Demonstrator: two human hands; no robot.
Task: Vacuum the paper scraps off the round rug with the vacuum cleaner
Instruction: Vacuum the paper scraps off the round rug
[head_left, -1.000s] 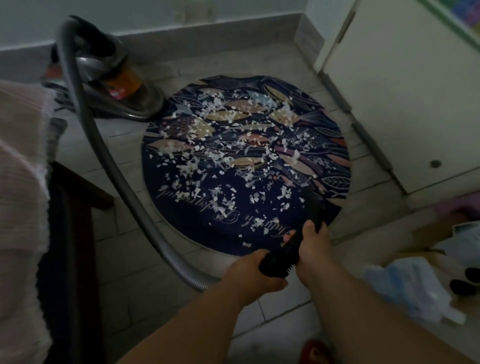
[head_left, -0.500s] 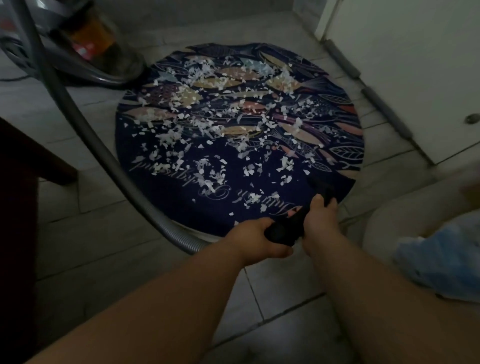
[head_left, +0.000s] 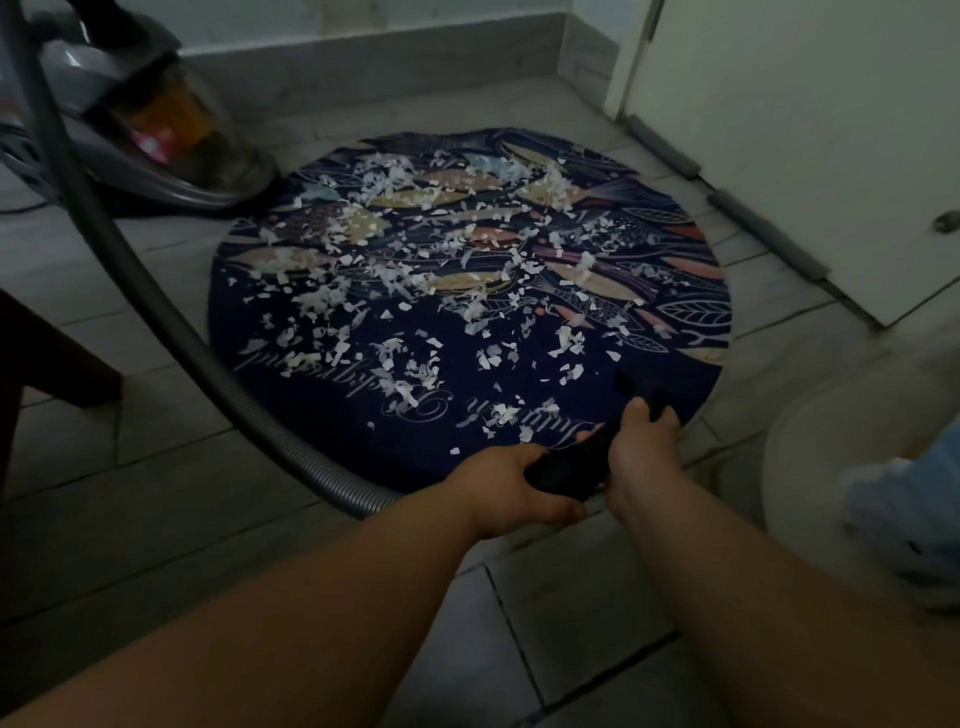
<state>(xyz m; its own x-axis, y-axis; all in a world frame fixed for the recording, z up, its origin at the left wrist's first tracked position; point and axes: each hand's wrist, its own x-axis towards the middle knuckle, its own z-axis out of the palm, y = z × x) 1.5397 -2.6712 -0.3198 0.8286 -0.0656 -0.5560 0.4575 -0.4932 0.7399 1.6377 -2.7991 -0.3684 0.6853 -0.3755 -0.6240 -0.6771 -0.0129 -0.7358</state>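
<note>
Holding the black nozzle (head_left: 563, 470) with both hands, we are at the near edge of the round rug (head_left: 322, 415). Our left hand (head_left: 511, 483) is curled round its rear end, where the grey hose (head_left: 156, 312) joins. Our right hand (head_left: 641, 449) grips it further forward, with the fingers wrapped over the top. The front end of the nozzle points onto the near right part of the rug. It is dark on dark there, so we cannot tell if the mouth touches the pile.

The paper scraps (head_left: 395, 291) lie over almost the whole rug, thickest in the middle and the far half, thinner near our hands. The vacuum cleaner (head_left: 156, 135) stands on the floor at the far left, just beside the rug edge. Its hose curves along the left side of the rug to our left hand.

We judge that the cleaning is at its very start. To do it well, we would lay the mouth flat and low on the pile and draw it in slow, straight, overlapping strokes, from the near strip toward the far side. The scraps are light, so a quick sweep may push them off onto the tiles. The rug looks thin and lies loose on smooth tiles, so the suction may lift or wrinkle it; the right hand should guide with only light pressure. The hose should not drag across the scraps.
</note>
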